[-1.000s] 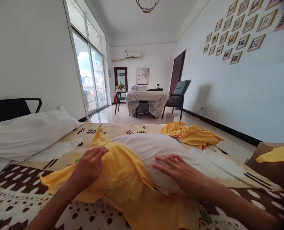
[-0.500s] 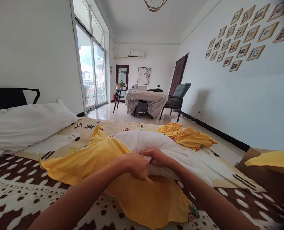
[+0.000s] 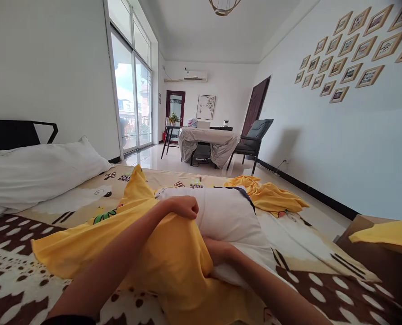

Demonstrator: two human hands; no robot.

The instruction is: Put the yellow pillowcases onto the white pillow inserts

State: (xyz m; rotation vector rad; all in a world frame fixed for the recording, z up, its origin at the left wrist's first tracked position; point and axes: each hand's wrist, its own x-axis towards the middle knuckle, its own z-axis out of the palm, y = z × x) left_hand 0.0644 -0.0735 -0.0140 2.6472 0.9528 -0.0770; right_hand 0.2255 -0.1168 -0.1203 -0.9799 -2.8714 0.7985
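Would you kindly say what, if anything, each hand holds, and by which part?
The left hand grips the near yellow cloth by its edge; the right hand is partly hidden under it, so its hold cannot be told.

The pillow (image 3: 228, 212), white, plump and softly creased, lies on the bed (image 3: 309, 239), its right part bare. The yellow case (image 3: 167, 246), thin and rumpled, covers the pillow's near left side in raised folds, 1 pointed corner peaking at its far edge.
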